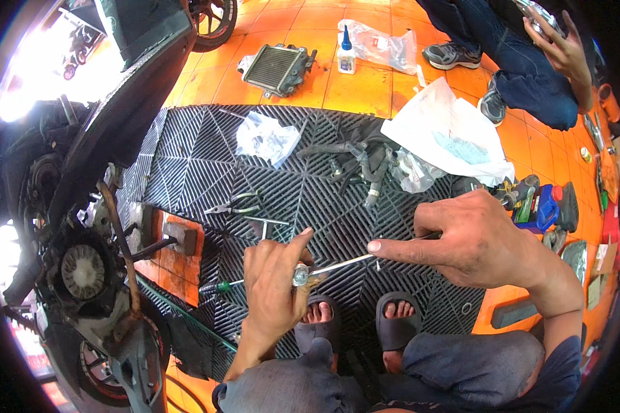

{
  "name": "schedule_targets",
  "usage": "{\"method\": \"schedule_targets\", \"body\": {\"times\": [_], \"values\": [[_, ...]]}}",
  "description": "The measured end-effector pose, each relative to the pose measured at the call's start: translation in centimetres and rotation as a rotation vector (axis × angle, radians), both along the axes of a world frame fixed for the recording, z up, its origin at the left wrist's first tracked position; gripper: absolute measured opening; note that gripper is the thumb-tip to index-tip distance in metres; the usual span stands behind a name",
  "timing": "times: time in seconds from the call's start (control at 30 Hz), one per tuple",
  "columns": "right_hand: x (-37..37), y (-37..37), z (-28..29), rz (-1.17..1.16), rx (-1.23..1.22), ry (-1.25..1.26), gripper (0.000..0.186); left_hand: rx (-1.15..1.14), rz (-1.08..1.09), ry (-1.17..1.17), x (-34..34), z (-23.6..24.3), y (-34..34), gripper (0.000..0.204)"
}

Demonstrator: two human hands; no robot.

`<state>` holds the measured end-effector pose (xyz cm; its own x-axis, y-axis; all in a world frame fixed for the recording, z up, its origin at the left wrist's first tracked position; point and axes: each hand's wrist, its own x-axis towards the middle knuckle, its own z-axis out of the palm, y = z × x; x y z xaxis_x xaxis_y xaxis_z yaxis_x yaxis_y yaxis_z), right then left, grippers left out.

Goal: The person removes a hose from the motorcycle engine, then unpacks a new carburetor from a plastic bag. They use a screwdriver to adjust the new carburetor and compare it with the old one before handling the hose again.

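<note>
- Locate thin pale rod (344, 263) in near middle of scene, above black grooved mat (186, 182), spanning gap from left hand (272, 279) to right hand (475, 237)
- Record left grip: closed small, with shiny round piece (300, 275) pinched between thumb and curled forefinger, just beside left end of rod; cannot tell whether joined to it
- Record right grip: narrow, on right end of rod, thumb laid along it and pointing left; cannot make out fingers underneath
- Note dark sliver (430, 236) between right thumb and forefinger; too little visible to name
- Judge rod light and fairly stiff, going by straight run with no visible sag
- Expect smooth surface, apt to roll or slip between bare fingertips
- Treat round piece as hard and slick, perhaps brittle; cannot tell material
- Take hold close to both ends, pinching firmly; avoid sideways load on thin bare middle
- Log nearby, left of left hand: green-and-black handle (218, 287); farther off, on mat: pliers (233, 204)
</note>
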<state>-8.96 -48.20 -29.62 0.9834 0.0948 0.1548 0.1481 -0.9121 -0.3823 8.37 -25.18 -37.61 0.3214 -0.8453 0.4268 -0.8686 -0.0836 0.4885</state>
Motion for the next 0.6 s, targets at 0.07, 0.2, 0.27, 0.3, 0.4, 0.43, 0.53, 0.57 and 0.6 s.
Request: {"method": "schedule_targets", "body": {"times": [0.07,0.2,0.27,0.3,0.4,0.43,0.53,0.57,0.6], "values": [[0.1,0.2,-0.3,-0.018,-0.025,-0.026,0.051,0.019,-0.005,-0.008,0.0,0.2,0.0,0.049],[0.2,0.7,0.8,-0.001,-0.152,0.018,0.044,0.128,0.023,-0.104,-0.1,0.5,0.1,0.057],[0.4,1.5,1.5,0.005,-0.212,0.069,0.038,0.2,0.07,-0.168,-0.2,0.4,0.2,0.065],[0.4,2.0,1.4,-0.011,-0.227,0.076,0.038,0.222,0.086,-0.179,-0.3,0.3,0.0,0.067],[0.6,3.2,1.2,-0.037,-0.248,0.114,0.041,0.269,0.127,-0.192,-0.6,-0.1,-0.4,0.07],[0.9,3.3,1.3,-0.029,-0.188,0.129,0.043,0.277,0.146,-0.191,-0.5,-0.1,-0.2,0.069],[1.4,2.4,1.4,-0.025,-0.043,0.18,0.05,0.24,0.166,-0.112,-0.5,0.1,-0.2,0.066],[1.5,1.8,1.2,-0.017,-0.006,0.196,0.053,0.222,0.175,-0.073,-0.6,0.1,-0.1,0.065],[1.4,1.5,1.1,-0.007,0.031,0.212,0.057,0.196,0.185,-0.065,-0.6,0.2,-0.1,0.061]]}}
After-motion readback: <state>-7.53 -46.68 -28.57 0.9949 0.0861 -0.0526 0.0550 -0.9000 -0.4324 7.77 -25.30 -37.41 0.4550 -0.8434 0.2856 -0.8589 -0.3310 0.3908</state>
